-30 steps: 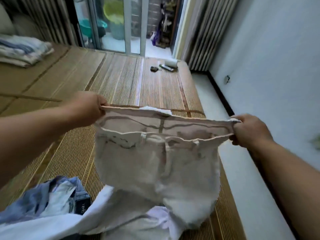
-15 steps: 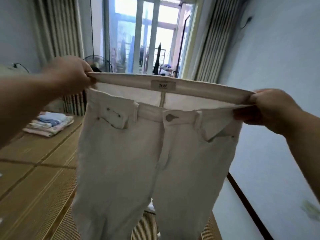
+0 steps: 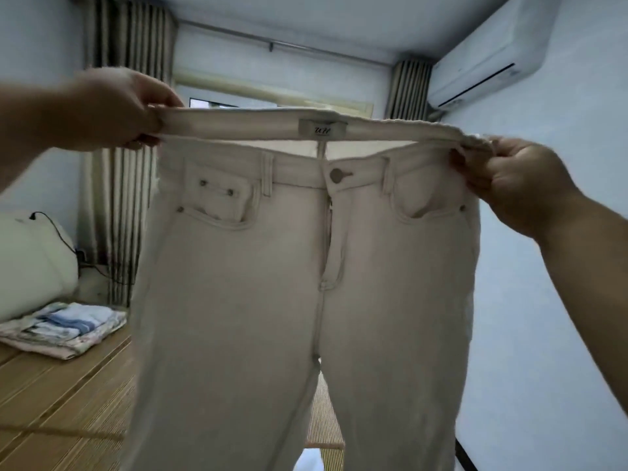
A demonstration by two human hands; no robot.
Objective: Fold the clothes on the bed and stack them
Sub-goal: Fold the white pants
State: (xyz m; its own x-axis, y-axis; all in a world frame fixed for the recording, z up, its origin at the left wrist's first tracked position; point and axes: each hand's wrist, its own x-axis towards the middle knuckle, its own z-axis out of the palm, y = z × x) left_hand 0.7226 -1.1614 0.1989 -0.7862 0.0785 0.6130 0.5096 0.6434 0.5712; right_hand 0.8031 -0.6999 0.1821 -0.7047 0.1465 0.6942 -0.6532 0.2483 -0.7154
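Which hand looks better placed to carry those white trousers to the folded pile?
Probably the left hand: it grips the white trousers at the waistband's left end, the side where the folded pile lies.

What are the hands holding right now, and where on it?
Both hands grip the white jeans by the waistband: left hand at one end, right hand at the other, with the legs hanging down.

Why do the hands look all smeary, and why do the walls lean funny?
In the head view, the left hand and right hand are blurred, probably by motion, while the white trousers they hold show sharper: button and pocket rivets are clear. The wide-angle lens bends the curtains and air conditioner inward. The light is dim and bluish.
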